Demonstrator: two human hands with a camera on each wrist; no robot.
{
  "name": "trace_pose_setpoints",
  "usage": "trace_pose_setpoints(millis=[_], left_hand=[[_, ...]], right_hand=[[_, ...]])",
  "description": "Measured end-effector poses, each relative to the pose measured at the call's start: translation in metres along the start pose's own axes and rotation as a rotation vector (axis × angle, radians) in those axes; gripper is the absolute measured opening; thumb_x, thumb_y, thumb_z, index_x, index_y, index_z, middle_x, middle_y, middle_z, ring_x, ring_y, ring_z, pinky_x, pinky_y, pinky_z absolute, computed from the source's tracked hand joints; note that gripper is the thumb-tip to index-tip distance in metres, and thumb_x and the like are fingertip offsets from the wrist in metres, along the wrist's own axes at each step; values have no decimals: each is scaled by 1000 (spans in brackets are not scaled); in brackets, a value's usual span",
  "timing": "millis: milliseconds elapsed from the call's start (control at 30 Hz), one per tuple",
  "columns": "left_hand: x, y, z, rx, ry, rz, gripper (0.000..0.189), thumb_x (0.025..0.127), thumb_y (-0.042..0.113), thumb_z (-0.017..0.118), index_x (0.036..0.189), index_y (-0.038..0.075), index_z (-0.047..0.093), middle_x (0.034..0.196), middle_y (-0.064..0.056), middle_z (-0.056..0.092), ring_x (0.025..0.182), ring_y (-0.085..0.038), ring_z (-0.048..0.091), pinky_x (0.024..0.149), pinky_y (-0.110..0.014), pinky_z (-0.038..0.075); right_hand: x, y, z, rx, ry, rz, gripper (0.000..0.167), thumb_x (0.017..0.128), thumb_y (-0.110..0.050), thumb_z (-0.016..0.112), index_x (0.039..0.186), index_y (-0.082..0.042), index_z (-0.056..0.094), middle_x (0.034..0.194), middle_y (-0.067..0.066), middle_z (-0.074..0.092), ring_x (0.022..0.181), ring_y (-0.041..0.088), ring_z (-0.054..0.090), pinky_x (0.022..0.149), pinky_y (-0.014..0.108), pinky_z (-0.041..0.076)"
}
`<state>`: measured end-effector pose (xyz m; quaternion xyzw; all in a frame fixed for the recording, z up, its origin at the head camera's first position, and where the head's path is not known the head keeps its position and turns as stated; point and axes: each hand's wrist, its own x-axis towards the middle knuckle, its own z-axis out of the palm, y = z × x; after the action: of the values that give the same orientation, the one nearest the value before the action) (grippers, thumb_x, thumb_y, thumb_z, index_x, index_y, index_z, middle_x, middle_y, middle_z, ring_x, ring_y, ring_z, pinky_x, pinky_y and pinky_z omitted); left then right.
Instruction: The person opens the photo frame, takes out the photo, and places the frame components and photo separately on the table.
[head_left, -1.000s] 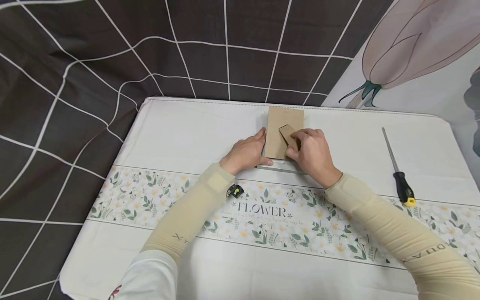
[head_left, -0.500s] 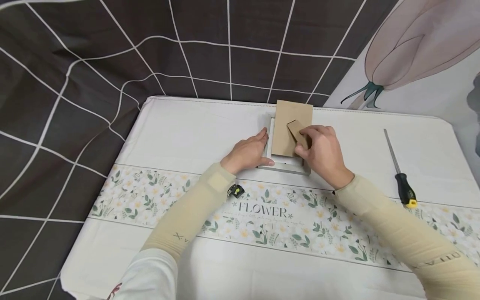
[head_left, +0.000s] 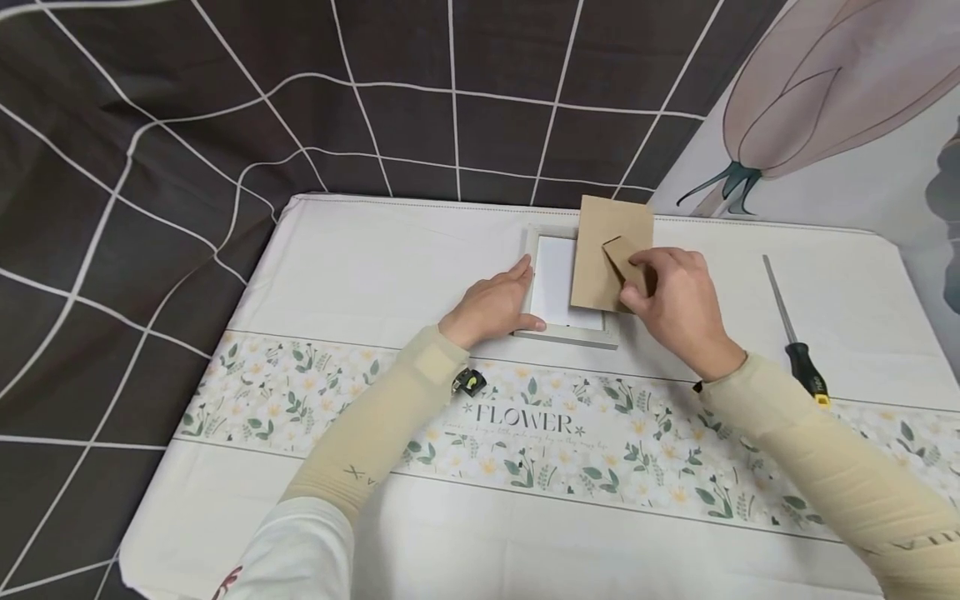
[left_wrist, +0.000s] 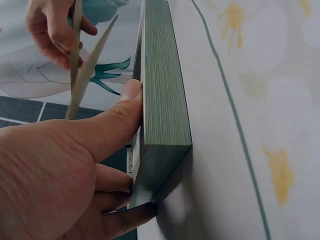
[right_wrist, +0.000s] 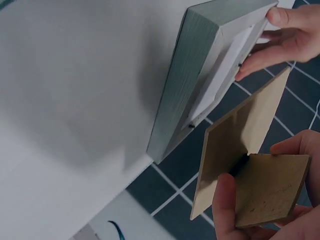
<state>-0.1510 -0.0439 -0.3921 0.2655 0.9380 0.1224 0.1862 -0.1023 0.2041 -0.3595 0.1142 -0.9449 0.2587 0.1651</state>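
A picture frame (head_left: 573, 336) lies face down near the table's far edge, with white paper showing in its opening. My left hand (head_left: 491, 310) holds its near left corner: the thumb lies on the near bar and the fingers are along the left side. In the left wrist view the frame's grooved grey-green side (left_wrist: 165, 70) faces the camera. With my right hand (head_left: 678, 292) I pinch the stand leg (right_wrist: 275, 190) of the brown back panel (head_left: 611, 217). The panel is raised over the frame's right part, and the leg is swung out from it.
To the right, a file (head_left: 804, 367) with a black and yellow handle lies on the white tablecloth (head_left: 390, 267), its tip pointing away. A dark gridded curtain (head_left: 495, 133) hangs behind the table's far edge.
My right hand has moved the back panel up and to the right, away from the frame, uncovering the white paper. My left hand stays at the frame's corner.
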Motion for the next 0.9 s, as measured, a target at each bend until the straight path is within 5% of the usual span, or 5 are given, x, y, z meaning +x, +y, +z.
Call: trace_pose_setpoints(millis=[400,900], left_hand=[[-1,1,0,-2,6,1,98,90,56,67,157,-1,24,168,-11,5,149,-30,28,113,-47,39],[-2,0,0,-16,12,7,97,90,54,68,157,-1,25,168,-11,5,150,-29,26,114,-48,37]], right_hand=[[3,15,-33,-9,0,48,33,81,-2,62,111,9,67,88,27,63,84,39,53,84,53,39],[-2,34,-61,-82,-105,180,39,88,-9,61,123,9,61,109,30,64,85,39,60,67,46,43]])
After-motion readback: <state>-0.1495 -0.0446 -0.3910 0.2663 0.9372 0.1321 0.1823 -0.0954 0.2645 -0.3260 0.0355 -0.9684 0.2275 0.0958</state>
